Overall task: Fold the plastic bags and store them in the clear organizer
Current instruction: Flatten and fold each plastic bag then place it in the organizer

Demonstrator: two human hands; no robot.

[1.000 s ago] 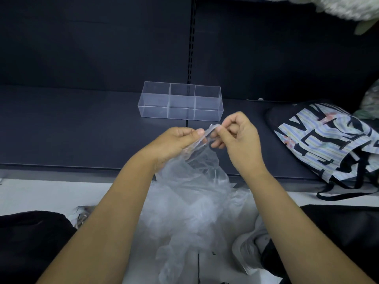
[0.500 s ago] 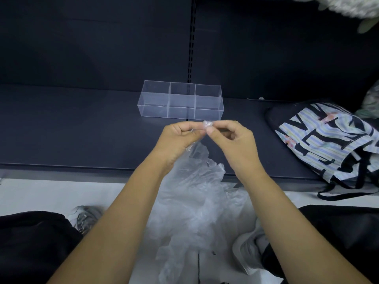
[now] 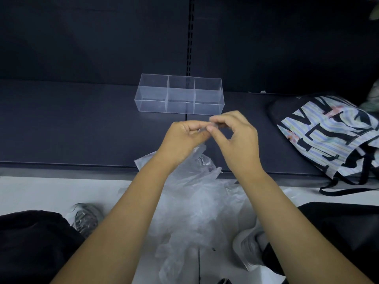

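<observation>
Thin, crinkled clear plastic makes up the plastic bag [image 3: 196,201], which hangs in a loose, rumpled bunch between the person's forearms, over the near edge of the shelf and above the pale floor [image 3: 41,191]. Its top is gathered into a narrow strip and held up at the middle of the scene. The left hand [image 3: 184,138] has its fingers curled in and pinches that strip from the left. The right hand [image 3: 235,138] pinches the same strip from the right between thumb and forefinger, its other fingers curled behind. The two sets of fingertips touch or nearly touch, and the bit of plastic between them is too small to make out in detail. Just beyond the hands, farther back on the dark shelf [image 3: 82,128], stands the clear organizer [image 3: 180,95], a long box divided into three compartments in a row, set crosswise and apart from the hands and the bag. To the right on the same shelf lies a striped tote bag [image 3: 332,132] with large black letters, its black strap trailing over the near edge. Behind everything rises a dark back panel [image 3: 92,37] with a slotted upright. At the near edge, black-clad legs [image 3: 30,242] flank the bag, with a grey shoe [image 3: 86,218] on the left and a white shoe [image 3: 248,249] on the right.
</observation>
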